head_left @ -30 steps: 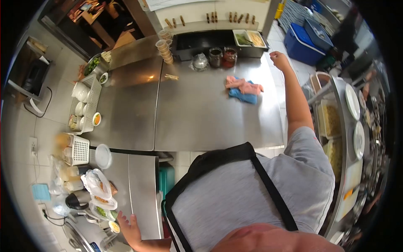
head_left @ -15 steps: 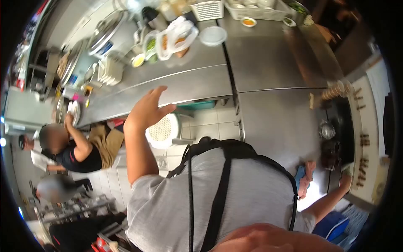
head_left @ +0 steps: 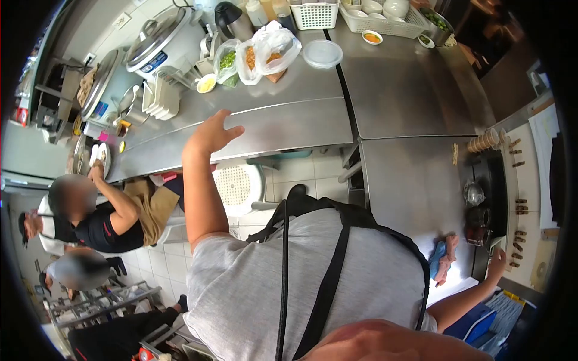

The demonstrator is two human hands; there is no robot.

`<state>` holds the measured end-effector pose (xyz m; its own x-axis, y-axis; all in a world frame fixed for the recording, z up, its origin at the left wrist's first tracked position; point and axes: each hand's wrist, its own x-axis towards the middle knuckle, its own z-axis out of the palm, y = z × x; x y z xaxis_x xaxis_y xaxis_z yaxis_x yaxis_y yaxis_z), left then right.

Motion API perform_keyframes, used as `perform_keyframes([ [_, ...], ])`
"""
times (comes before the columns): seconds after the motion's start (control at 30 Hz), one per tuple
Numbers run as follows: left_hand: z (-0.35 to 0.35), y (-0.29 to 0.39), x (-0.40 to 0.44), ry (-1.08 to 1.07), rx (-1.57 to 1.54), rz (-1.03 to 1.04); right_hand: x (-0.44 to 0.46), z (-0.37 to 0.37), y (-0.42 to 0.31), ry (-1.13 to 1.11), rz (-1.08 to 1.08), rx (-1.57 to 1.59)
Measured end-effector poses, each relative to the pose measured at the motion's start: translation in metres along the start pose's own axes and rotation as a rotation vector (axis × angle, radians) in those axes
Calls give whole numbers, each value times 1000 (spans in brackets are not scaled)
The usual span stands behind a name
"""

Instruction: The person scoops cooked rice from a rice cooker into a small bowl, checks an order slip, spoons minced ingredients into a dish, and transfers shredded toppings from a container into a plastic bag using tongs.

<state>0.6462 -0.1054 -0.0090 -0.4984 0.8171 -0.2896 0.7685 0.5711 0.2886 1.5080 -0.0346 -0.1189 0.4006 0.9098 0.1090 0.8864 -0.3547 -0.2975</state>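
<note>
Two hands: left hand [head_left: 214, 133], spread and empty, at ten o'clock by the steel counter [head_left: 289, 123] edge; right hand [head_left: 496, 263], grip unclear, at four near pink cloth [head_left: 446, 263]; floor gap [head_left: 299, 171] at twelve.

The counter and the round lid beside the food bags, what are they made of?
The counter looks like satin stainless steel, grey with soft reflections. The round lid is probably translucent plastic, slightly cloudy, since grey shows faintly through it.

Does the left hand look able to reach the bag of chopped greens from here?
Probably yes. The left hand looks empty, fingers spread, and only bare metal counter shows between it and the bag of chopped greens.
</note>
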Motion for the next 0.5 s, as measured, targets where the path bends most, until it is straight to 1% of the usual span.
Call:
perform_keyframes([
  [0.03, 3, -18, 17, 19, 15, 36, -48, -24, -94, -96, 27, -20],
  [0.1, 2, -35, 44, 5, 4, 72, -55, 19, -54, -96, -272, -43],
  [0.13, 2, -43, 59, -4, 1, 89, -69, 31, -63, -127, -260, -50],
  [0.17, 4, -49, 77, 26, -60, 171, -84, 42, -76, -158, -249, -57],
  [0.2, 8, -51, 98, 55, -122, 253, -108, 50, -124, -214, -77, -55],
  [0.23, 12, -51, 120, 81, -184, 335, -125, 61, -160, -262, 36, 40],
  [0.27, 17, -44, 141, 171, -200, 497, -140, 72, -196, -305, 148, 138],
  [0.3, 24, -33, 163, 263, -219, 658, -159, 77, -252, -265, 79, 1],
  [0.33, 33, -22, 189, 272, -138, 817, -172, 83, -294, -227, 10, -136],
  [0.37, 40, -11, 209, 284, -53, 972, -172, 117, -300, -159, -74, 4],
  [0.4, 47, 3, 218, 281, 80, 945, -173, 152, -309, -92, -162, 145],
  [0.43, 49, 11, 229, 283, 214, 914, -177, 164, -345, -100, -248, 132],
  [0.47, 45, 9, 244, 194, 299, 791, -184, 173, -392, -103, -335, 120],
  [0.5, 43, 9, 259, 105, 378, 667, -189, 186, -423, -94, -400, 132],
])
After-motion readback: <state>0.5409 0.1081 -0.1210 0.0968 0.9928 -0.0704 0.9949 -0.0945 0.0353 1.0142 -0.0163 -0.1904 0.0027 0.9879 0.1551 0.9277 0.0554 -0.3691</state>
